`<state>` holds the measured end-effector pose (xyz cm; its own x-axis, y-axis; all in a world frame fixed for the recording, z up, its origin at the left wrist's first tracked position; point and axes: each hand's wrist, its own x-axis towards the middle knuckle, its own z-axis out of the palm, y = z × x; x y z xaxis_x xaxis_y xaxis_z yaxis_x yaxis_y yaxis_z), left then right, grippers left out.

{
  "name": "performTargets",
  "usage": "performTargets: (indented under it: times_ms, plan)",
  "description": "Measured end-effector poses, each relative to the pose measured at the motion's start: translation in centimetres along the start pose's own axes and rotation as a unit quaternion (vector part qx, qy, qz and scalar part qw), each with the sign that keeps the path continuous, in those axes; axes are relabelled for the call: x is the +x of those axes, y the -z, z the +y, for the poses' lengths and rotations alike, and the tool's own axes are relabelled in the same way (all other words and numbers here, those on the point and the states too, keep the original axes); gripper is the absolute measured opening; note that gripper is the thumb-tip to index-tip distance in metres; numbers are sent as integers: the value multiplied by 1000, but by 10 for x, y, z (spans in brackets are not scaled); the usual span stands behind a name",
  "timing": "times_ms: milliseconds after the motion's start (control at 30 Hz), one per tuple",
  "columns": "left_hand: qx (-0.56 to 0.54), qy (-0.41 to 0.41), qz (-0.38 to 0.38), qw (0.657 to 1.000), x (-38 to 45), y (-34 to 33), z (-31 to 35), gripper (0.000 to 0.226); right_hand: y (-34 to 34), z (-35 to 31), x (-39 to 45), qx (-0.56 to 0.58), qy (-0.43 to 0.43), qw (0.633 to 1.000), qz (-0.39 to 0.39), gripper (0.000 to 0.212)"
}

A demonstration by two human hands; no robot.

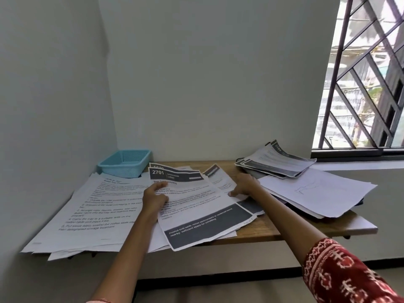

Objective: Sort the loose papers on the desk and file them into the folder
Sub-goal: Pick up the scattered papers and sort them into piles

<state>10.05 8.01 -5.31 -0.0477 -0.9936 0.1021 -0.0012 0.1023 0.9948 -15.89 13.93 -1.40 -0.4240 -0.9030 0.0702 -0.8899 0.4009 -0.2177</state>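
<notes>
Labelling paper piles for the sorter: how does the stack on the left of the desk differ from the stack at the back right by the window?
The left stack shows plain white sheets of numbered text; the back-right stack has sheets with dark grey header bands, one reading 3104. The left stack lies nearly flat and overhangs the front edge of the desk; the back-right stack is fanned and rests raised on something dark under it. Neither is touched by a hand. Both are loose printed paper, unevenly squared.

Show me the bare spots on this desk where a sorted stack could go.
Bare desk shows in front, between the 2701 sheet and the blank sheets at right. A narrow strip runs along the wall between the blue basket and the far-right pile. The left side and the centre under both hands are crowded.
</notes>
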Motion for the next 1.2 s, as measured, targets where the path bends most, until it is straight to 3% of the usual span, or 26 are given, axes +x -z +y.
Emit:
performTargets:
  times_ms: [100,267,467,567,667,800,833,900,933,1067,1167,1200]
  plan:
    - [13,-1,-3,1000,1,0,-2,51,3,-3,-1,-2,-24,999,32,51]
    - [33,-6,-5,999,0,0,-3,51,32,-4,4,49,-64,977,195,21]
    - [36,-22,-7,999,-1,0,-2,51,94,7,-5,126,-41,877,462,26]
    - [41,-22,-3,999,-2,-1,-1,50,111,7,-8,197,-21,835,513,25]
    - [37,-16,-11,999,-3,-1,-1,47,112,8,-8,302,-6,838,453,22]
    - [25,-20,-1,999,0,-1,-3,20,78,3,-12,269,50,922,274,24]
    - [23,-16,0,1000,-1,-1,-2,20,63,2,-13,259,66,939,215,25]
    - [3,0,-5,1000,-1,-2,-1,45,32,3,-13,230,80,962,124,15]
    - [-3,1,-3,1000,-1,-3,-1,54,19,2,-14,206,83,970,99,13]
    - [19,-3,-10,1000,-3,-5,3,70,-7,-8,-20,132,87,987,34,38]
    - [34,-2,-4,999,-5,-6,4,56,-8,-15,-21,141,78,987,5,20]
    - [30,-9,3,1000,-6,-6,3,48,-9,-17,-19,134,78,988,-4,27]
